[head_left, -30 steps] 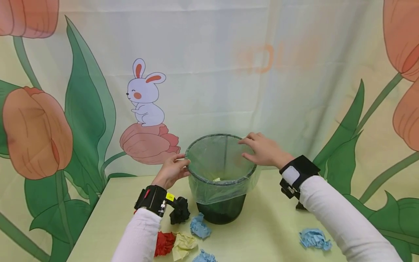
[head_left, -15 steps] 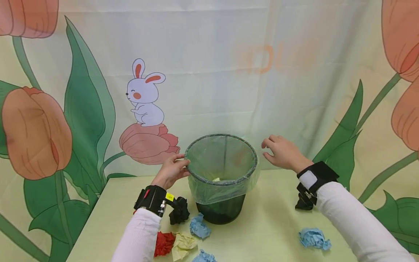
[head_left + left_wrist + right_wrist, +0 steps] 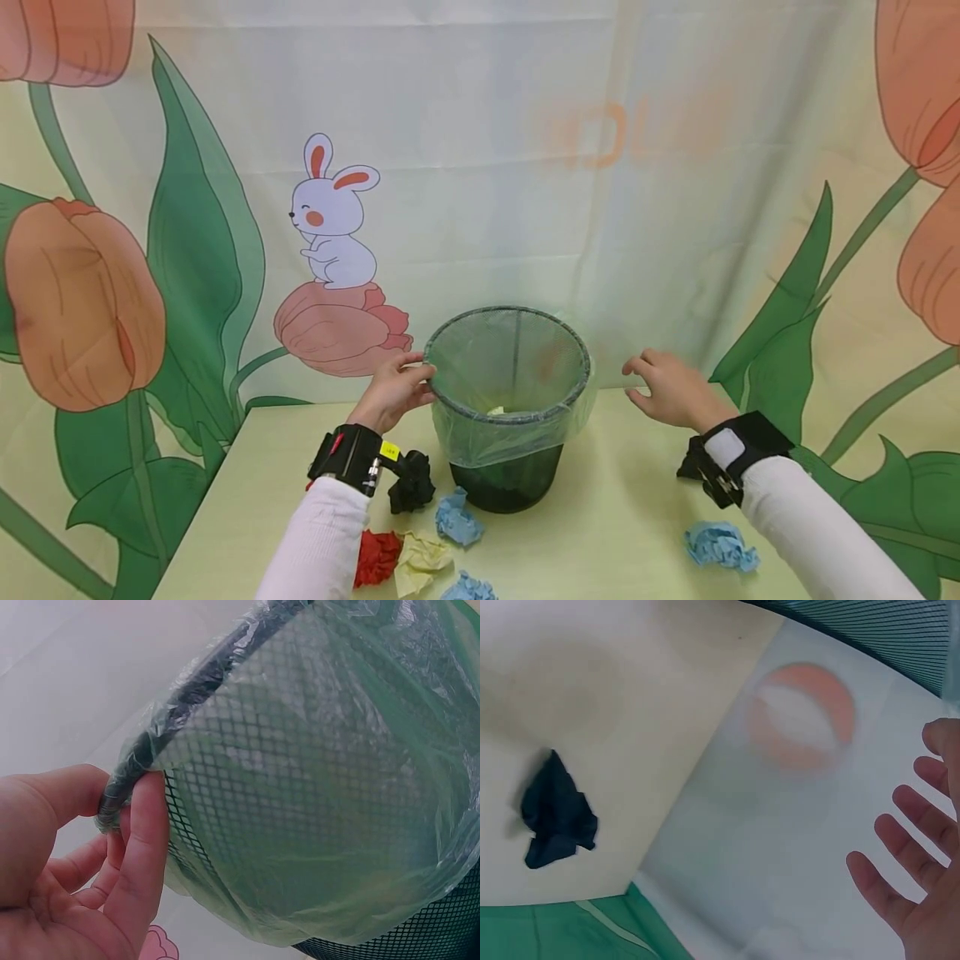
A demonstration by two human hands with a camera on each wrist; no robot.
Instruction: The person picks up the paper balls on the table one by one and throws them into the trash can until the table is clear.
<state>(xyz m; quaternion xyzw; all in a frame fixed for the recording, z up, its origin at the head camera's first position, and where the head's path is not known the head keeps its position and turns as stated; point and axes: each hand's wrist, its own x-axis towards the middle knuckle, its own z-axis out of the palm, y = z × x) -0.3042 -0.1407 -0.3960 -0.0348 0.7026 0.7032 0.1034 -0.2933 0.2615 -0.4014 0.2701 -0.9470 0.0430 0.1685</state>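
Nearest, cut by the bottom edge: near blue paper (image 3: 468, 588), crumpled; then yellow paper (image 3: 422, 565) touching red paper (image 3: 377, 559). Right blue paper (image 3: 721, 547) lies well apart on the table (image 3: 600, 542). Middle blue paper (image 3: 458, 517) sits just beside the bin (image 3: 510, 485), left-front of its base; left black paper (image 3: 412, 483) is left of that, right black paper (image 3: 692, 463) partly behind the right wrist strap (image 3: 738, 450). Bin stands upright at table centre, toward the back; axis vertical, round mouth up, narrowing to the base. Green see-through liner (image 3: 487, 440) folds over the rim, skirt hanging down outside. Left hand (image 3: 395, 388) pinches the rim's left side through the liner. Right hand (image 3: 673, 390) is free, right of the bin, fingers apart, loosely bent, pointing at it. Behind: tulip-and-rabbit backdrop (image 3: 480, 183).
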